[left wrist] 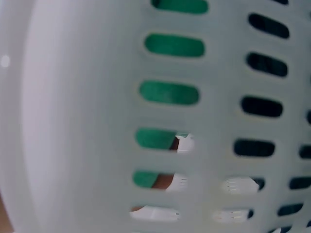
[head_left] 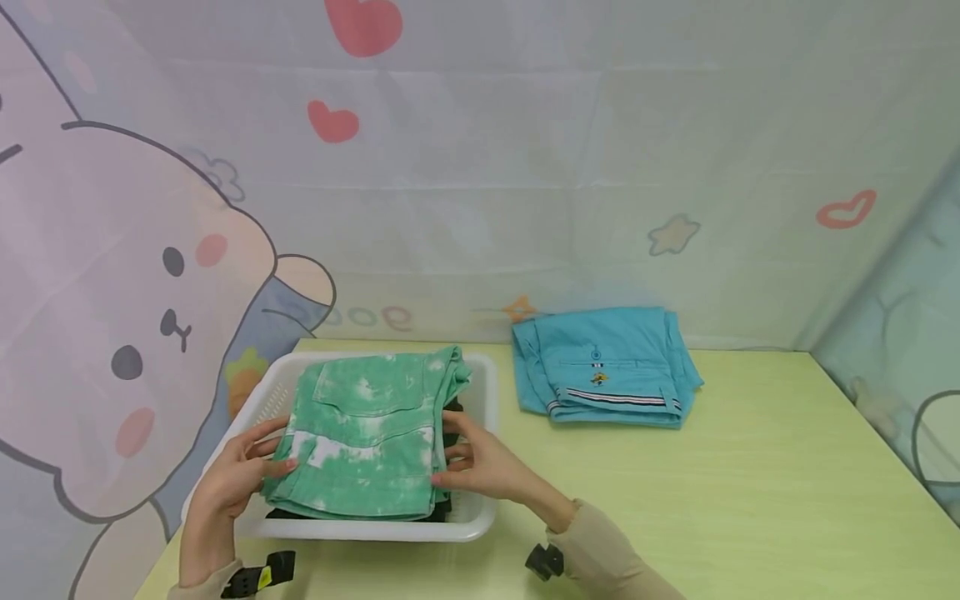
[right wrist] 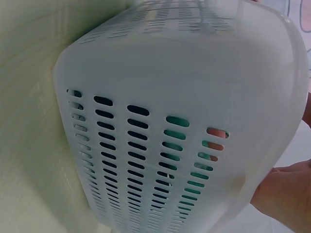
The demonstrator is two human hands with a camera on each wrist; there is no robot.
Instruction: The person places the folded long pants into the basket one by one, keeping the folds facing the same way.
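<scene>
Pinching the green pants (head_left: 367, 425) by their left edge, your left hand (head_left: 234, 473) is half curled; they're folded in the white basket (head_left: 360, 530), your right hand (head_left: 483, 464) pinches the right edge, and blue pants (head_left: 618, 379) sit further right.

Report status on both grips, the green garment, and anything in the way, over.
Left grip and right grip holding opposite sides of green garment. Garment folded, in white basket, over dark cloth. Nothing visible on top.

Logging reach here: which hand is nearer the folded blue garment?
Right. The right hand holds the side of the green garment facing the blue garment; the left hand holds its opposite side, farther away.
</scene>
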